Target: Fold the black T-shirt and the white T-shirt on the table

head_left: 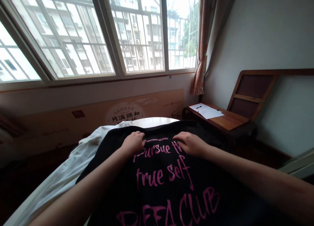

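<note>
A black T-shirt [159, 165] with pink lettering lies spread in front of me, its printed side up. My left hand [133, 142] rests on its upper part, left of the small "UNCOMPLICATED" line, with the fingers lying on the cloth. Opposite it, my right hand [190, 144] touches the fabric by the end of the "Pursue" line, fingers stretched out and slightly apart. Neither hand shows a pinch of cloth. White fabric [73, 164] sticks out from under the shirt on the left.
Beyond the shirt shows the rounded edge of a white surface [154, 122]. A wooden bench [233, 119] at the right carries paper sheets [208, 111] and a pen [198, 107]. Barred windows [139, 39], a tied curtain [200, 65] and a printed cardboard panel [159, 105] stand behind.
</note>
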`<state>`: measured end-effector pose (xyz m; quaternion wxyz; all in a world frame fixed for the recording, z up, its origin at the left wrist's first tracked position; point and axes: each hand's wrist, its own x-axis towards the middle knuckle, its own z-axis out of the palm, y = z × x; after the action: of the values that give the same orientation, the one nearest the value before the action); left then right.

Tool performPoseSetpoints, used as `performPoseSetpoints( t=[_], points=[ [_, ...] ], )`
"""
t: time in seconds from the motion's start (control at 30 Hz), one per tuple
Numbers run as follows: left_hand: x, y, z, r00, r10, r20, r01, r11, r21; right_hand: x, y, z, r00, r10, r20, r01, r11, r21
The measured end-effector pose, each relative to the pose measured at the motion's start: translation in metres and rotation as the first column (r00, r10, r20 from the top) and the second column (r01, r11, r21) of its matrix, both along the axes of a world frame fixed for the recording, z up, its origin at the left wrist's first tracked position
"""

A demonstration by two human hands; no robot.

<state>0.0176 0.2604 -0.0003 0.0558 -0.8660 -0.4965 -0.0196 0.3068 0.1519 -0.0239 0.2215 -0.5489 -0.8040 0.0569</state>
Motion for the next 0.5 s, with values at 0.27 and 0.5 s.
performPoseSetpoints(
  t=[0.27,0.5],
  points=[
    [-0.019,-0.131,-0.012,0.993,-0.117,-0.033,0.104,0.962,-0.253,-0.017,-0.062,-0.035,0.998,0.058,0.040,-0.052,0.987,-0.152],
    [-0.071,-0.221,0.027,0.998,0.058,0.020,-0.053,0.983,-0.173,0.001,-0.156,0.005,0.973,0.039,-0.228,0.004,0.982,0.187]
  ],
)
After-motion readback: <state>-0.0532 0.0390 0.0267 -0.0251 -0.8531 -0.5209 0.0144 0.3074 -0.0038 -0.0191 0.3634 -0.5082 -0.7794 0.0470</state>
